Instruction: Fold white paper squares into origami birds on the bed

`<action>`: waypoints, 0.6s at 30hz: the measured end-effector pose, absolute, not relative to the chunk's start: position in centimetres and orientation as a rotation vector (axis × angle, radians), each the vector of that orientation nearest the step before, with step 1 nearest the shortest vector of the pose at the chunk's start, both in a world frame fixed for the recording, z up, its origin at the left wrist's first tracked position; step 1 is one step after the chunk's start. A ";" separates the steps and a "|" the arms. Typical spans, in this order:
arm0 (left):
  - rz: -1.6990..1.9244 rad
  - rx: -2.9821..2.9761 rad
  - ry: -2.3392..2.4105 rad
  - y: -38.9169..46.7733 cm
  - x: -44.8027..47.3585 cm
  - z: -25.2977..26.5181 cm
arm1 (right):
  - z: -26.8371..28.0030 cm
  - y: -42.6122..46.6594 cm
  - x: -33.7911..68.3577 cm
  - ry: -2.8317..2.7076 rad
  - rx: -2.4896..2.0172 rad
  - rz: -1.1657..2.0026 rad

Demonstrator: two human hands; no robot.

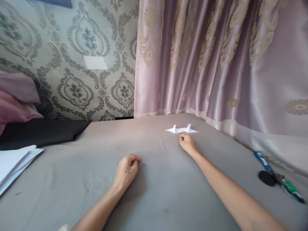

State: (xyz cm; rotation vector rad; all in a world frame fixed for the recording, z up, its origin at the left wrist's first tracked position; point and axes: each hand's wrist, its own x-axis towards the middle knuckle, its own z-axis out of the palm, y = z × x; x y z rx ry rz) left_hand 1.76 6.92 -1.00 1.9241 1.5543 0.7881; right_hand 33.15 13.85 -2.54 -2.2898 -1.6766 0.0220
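Note:
Two small folded white paper figures [181, 129] stand side by side on the grey sheet [154, 199], their pointed ends meeting. Just in front of them is my right hand [187, 143], its fingers curled into a loose fist with nothing seen in it. A narrow gap appears to lie between this hand and the paper. My left hand [127, 168] rests lower and to the left, back upward. Its fingers are curled in, the index finger bent outward, and no object shows in it.
White paper sheets [14, 163] lie at the left beside a black cloth [45, 131], with pink fabric [14, 106] behind. To the right are a blue strap [263, 161], a black round object [267, 178] and a green-handled tool [290, 186]. A lilac curtain [192, 57] borders the far side.

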 end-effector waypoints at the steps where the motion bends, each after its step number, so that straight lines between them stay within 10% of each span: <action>1: 0.791 1.926 1.554 6.9 1.8 -1.0 | -2.4 13.7 32.8 -1.701 -2.271 0.001; 18: 0.766 1.887 1.560 7.2 1.7 -1.2 | -2.6 16.4 28.1 -1.904 -2.201 -0.048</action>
